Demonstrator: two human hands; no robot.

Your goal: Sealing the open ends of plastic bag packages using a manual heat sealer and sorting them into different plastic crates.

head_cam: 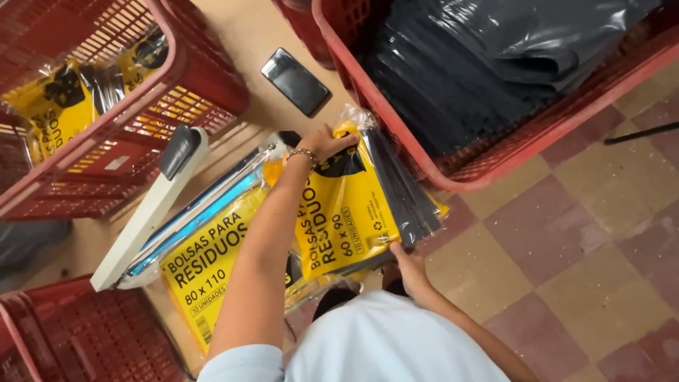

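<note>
you had a yellow pack of folded black bags between both hands at the centre of the frame, held up and tilted over the table. your left hand was clenched on the pack's top edge, fingers curled over the clear wrap near its upper corner, a bracelet showing at the wrist. your right hand pinched the bottom edge from below, thumb on the yellow face, with the black bags fanning out toward the right side of the pack. just left of it a second yellow pack lay flat under the bar of a white heat sealer, whose arm ran from lower left toward the upper middle. a phone lay on the table above, apart from both packs. a red basket of loose black bags filled the upper right; another red basket at upper left held more yellow packs. by my reading, you were mid-handling of a filled pack, squaring it up beside the sealer. the next move would have called for a steady hold on both edges, so the wrap's open end stayed flat and the bags inside did not slide out toward the right.
</note>
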